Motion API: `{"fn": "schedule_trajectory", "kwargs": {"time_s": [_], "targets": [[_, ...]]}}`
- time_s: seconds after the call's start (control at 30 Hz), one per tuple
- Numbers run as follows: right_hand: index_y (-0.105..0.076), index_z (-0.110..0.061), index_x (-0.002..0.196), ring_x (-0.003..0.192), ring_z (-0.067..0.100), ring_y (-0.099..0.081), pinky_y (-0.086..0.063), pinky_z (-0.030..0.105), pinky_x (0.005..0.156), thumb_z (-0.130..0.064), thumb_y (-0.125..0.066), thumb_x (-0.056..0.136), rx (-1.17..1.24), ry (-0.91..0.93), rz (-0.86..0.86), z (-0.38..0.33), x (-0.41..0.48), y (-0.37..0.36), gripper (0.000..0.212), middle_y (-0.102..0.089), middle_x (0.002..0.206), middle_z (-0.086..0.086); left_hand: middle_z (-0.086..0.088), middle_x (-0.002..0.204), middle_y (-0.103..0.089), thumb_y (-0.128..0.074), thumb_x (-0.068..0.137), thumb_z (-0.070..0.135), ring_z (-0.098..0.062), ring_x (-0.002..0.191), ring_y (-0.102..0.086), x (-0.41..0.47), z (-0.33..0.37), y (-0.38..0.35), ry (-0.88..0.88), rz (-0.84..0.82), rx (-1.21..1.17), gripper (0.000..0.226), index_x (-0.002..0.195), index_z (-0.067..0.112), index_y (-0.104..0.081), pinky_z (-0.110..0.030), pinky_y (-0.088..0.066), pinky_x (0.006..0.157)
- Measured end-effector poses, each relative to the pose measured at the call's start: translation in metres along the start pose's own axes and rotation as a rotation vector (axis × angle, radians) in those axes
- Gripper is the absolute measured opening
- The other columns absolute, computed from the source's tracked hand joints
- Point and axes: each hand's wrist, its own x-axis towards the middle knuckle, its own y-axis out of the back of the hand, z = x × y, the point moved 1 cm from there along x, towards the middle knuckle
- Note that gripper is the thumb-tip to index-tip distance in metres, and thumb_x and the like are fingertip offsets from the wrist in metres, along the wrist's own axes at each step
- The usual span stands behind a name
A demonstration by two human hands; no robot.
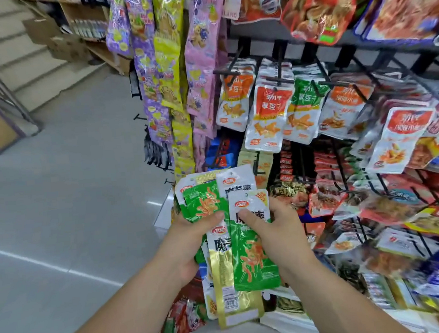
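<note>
Green-and-white snack packets (pixel 206 206) fan out in my left hand (pixel 192 234), thumb clamped over them. My right hand (pixel 276 232) pinches one green packet (pixel 254 255) just beside, near the hanging rack (pixel 338 83) on the right.

Behind the front green packet (pixel 255 263), the stacked packets (pixel 223 276) lie mostly covered; rack packets (pixel 404 262) right of it blur.

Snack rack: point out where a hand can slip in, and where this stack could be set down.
Bare room: the grey floor between the stairs and the hanging strips. A hand could probably pass through the dark gap under the orange-and-white packets. Right of that it is crowded with overlapping packets.
</note>
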Motion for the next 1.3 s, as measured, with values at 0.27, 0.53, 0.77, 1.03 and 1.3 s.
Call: {"fn": "schedule_trajectory", "kwargs": {"time_s": [0.27, 0.53, 0.77, 1.03, 1.3], "targets": [[-0.064, 0.012, 0.101, 0.071, 0.046, -0.048, -0.043, 0.038, 0.071, -0.038, -0.069, 0.098, 0.025, -0.008, -0.024, -0.002, 0.007, -0.012, 0.050, -0.055, 0.112, 0.043, -0.007, 0.125, -0.075, -0.107, 0.036, 0.046, -0.038, 0.125, -0.065, 0.005, 0.003, 0.008, -0.023, 0.015, -0.023, 0.105, 0.131, 0.022, -0.067, -0.067, -0.040, 0.110], [-0.080, -0.018, 0.092, 0.074, 0.052, -0.051, -0.048, 0.043, 0.066, -0.021, -0.068, 0.100, 0.013, 0.120, -0.015, -0.054, 0.010, -0.004, 0.014, -0.072, 0.094, 0.024, -0.015, 0.116, -0.077, -0.092, 0.062, 0.006, -0.039, 0.112, -0.072, -0.014, 0.050, -0.004, -0.178, -0.016, -0.006, 0.062, 0.121, 0.009, -0.072, -0.064, -0.050, 0.105], [-0.073, -0.017, 0.103, 0.091, 0.046, -0.060, -0.051, 0.053, 0.075, -0.024, -0.066, 0.101, -0.044, 0.427, 0.025, -0.165, 0.015, 0.027, 0.011, -0.069, 0.104, 0.024, -0.012, 0.104, -0.080, -0.072, 0.069, 0.007, -0.030, 0.088, -0.079, -0.056, 0.146, -0.029, -0.497, -0.047, -0.058, 0.044, 0.113, 0.010, -0.072, -0.046, -0.066, 0.070], [-0.077, -0.031, 0.097, 0.077, 0.039, -0.063, -0.048, 0.050, 0.063, -0.022, -0.067, 0.100, -0.055, 0.710, 0.160, -0.302, 0.011, 0.063, 0.013, -0.076, 0.094, 0.011, -0.014, 0.106, -0.080, -0.075, 0.069, 0.010, -0.040, 0.100, -0.076, -0.075, 0.244, -0.074, -0.713, -0.037, -0.082, 0.036, 0.105, 0.014, -0.076, -0.062, -0.055, 0.095], [-0.060, 0.010, 0.098, 0.062, 0.021, -0.040, -0.037, 0.047, 0.052, -0.043, -0.067, 0.084, -0.133, 0.955, 0.445, -0.426, 0.035, 0.122, 0.055, -0.047, 0.072, 0.027, -0.005, 0.106, -0.081, -0.072, 0.089, 0.001, -0.030, 0.093, -0.079, -0.089, 0.315, -0.133, -0.912, -0.083, -0.115, 0.031, 0.116, 0.017, -0.073, -0.049, -0.060, 0.083]]}}
